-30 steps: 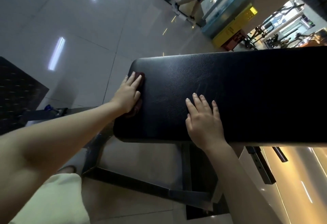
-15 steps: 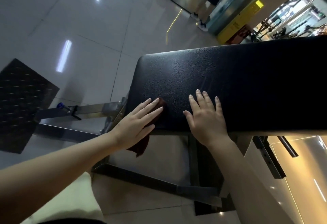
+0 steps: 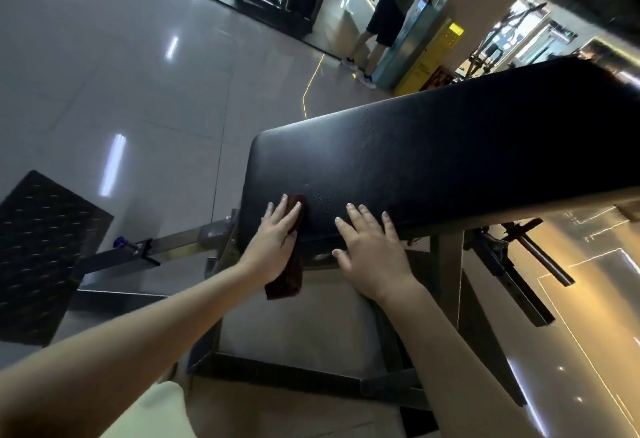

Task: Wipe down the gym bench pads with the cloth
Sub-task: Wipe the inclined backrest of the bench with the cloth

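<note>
The left hand (image 3: 277, 247) presses the dark red cloth (image 3: 287, 282) with straight fingers against the black bench pad (image 3: 433, 160) at its near left corner, cloth hanging over the edge; just right, the right hand (image 3: 374, 257) lies flat, fingers spread

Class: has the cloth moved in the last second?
Yes. The cloth slid from the pad's end edge to its near edge, under the left hand.

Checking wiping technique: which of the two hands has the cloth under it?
The left hand: its straight fingers press the dark red cloth onto the black pad. The right hand lies bare.
</note>
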{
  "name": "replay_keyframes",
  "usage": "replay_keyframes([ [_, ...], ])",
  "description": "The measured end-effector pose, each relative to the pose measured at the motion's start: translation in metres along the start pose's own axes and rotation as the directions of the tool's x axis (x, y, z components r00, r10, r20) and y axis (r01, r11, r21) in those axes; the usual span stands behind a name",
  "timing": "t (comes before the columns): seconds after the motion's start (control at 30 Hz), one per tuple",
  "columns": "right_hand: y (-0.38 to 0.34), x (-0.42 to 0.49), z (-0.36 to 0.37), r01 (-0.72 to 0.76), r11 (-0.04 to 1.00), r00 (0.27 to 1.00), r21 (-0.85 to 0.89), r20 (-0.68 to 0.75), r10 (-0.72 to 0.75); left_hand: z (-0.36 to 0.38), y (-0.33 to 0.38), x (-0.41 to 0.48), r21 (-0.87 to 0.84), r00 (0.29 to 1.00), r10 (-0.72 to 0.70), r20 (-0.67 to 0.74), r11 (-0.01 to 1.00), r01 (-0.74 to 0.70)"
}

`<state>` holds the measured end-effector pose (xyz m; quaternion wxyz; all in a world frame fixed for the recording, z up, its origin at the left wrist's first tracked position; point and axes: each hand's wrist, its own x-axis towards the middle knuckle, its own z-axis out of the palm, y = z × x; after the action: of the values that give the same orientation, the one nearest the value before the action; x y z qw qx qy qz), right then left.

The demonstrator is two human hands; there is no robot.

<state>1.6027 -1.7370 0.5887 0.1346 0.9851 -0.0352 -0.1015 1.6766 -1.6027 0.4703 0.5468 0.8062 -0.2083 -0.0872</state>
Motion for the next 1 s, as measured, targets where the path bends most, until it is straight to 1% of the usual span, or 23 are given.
replay_keyframes([
  [0.03, -0.001, -0.007, -0.001, -0.001, 0.996, 1.000, 0.094, -0.021, 0.003, -0.002, 0.010, -0.008, -0.084, 0.999, 0.015, 0.036, 0.996, -0.012],
  [0.07, -0.001, -0.015, -0.003, -0.007, 0.973, 0.998, 0.231, -0.058, 0.021, -0.006, 0.023, -0.014, -0.195, 0.998, 0.012, 0.058, 0.981, -0.001],
  [0.1, 0.000, -0.022, -0.005, -0.014, 0.922, 0.993, 0.387, -0.101, 0.058, -0.011, 0.037, -0.021, -0.308, 0.998, 0.002, 0.068, 0.951, 0.019],
  [0.17, 0.001, -0.038, -0.010, -0.019, 0.750, 0.975, 0.661, -0.153, 0.159, -0.019, 0.068, -0.036, -0.524, 0.995, -0.021, 0.100, 0.849, 0.071],
  [0.2, 0.001, -0.046, -0.012, -0.016, 0.649, 0.966, 0.761, -0.156, 0.207, -0.021, 0.084, -0.044, -0.630, 0.991, -0.017, 0.134, 0.770, 0.098],
  [0.27, 0.002, -0.062, -0.014, -0.009, 0.387, 0.952, 0.922, -0.111, 0.287, -0.021, 0.109, -0.057, -0.773, 0.975, 0.003, 0.222, 0.610, 0.174],
  [0.3, 0.003, -0.070, -0.014, 0.007, 0.236, 0.943, 0.972, -0.085, 0.321, -0.020, 0.121, -0.064, -0.807, 0.964, 0.021, 0.267, 0.552, 0.211],
  [0.37, 0.009, -0.089, -0.014, 0.043, -0.033, 0.917, 0.999, -0.026, 0.397, -0.015, 0.140, -0.075, -0.837, 0.934, 0.078, 0.350, 0.474, 0.274],
  [0.4, 0.011, -0.101, -0.016, 0.058, -0.143, 0.905, 0.988, 0.009, 0.426, -0.011, 0.148, -0.080, -0.839, 0.920, 0.101, 0.379, 0.456, 0.296],
  [0.43, 0.014, -0.115, -0.017, 0.077, -0.231, 0.893, 0.970, 0.036, 0.449, -0.008, 0.156, -0.085, -0.838, 0.908, 0.117, 0.403, 0.447, 0.314],
  [0.47, 0.017, -0.129, -0.017, 0.097, -0.283, 0.877, 0.954, 0.052, 0.477, -0.004, 0.162, -0.090, -0.829, 0.898, 0.129, 0.421, 0.456, 0.324],
  [0.5, 0.020, -0.144, -0.016, 0.112, -0.297, 0.856, 0.948, 0.060, 0.513, 0.000, 0.168, -0.094, -0.816, 0.889, 0.141, 0.435, 0.478, 0.324],
  [0.53, 0.023, -0.159, -0.015, 0.119, -0.283, 0.829, 0.952, 0.061, 0.555, 0.004, 0.174, -0.098, -0.796, 0.880, 0.153, 0.450, 0.515, 0.318],
  [0.6, 0.026, -0.189, -0.013, 0.131, -0.224, 0.767, 0.966, 0.044, 0.641, 0.012, 0.187, -0.105, -0.742, 0.852, 0.162, 0.498, 0.589, 0.321],
  [0.67, 0.029, -0.218, -0.011, 0.123, -0.150, 0.695, 0.981, 0.023, 0.719, 0.023, 0.201, -0.112, -0.701, 0.811, 0.155, 0.564, 0.608, 0.371],
  [0.7, 0.030, -0.231, -0.010, 0.115, -0.121, 0.664, 0.986, 0.015, 0.748, 0.028, 0.207, -0.115, -0.675, 0.779, 0.150, 0.609, 0.613, 0.410],
  [0.77, 0.032, -0.259, -0.010, 0.126, -0.077, 0.606, 0.989, -0.015, 0.795, 0.039, 0.219, -0.120, -0.600, 0.697, 0.159, 0.699, 0.661, 0.451],
  [0.83, 0.032, -0.283, -0.009, 0.138, -0.027, 0.559, 0.990, -0.056, 0.827, 0.049, 0.227, -0.122, -0.495, 0.611, 0.175, 0.772, 0.768, 0.405],
  [0.9, 0.032, -0.302, -0.005, 0.106, 0.015, 0.509, 0.994, -0.067, 0.858, 0.060, 0.235, -0.124, -0.364, 0.488, 0.172, 0.856, 0.871, 0.330],
  [0.97, 0.033, -0.316, 0.001, 0.063, 0.046, 0.461, 0.997, -0.069, 0.885, 0.073, 0.242, -0.127, -0.315, 0.373, 0.188, 0.908, 0.895, 0.315],
  [1.0, 0.034, -0.322, 0.004, 0.057, 0.052, 0.438, 0.997, -0.071, 0.896, 0.080, 0.246, -0.129, -0.312, 0.338, 0.196, 0.921, 0.889, 0.335],
])
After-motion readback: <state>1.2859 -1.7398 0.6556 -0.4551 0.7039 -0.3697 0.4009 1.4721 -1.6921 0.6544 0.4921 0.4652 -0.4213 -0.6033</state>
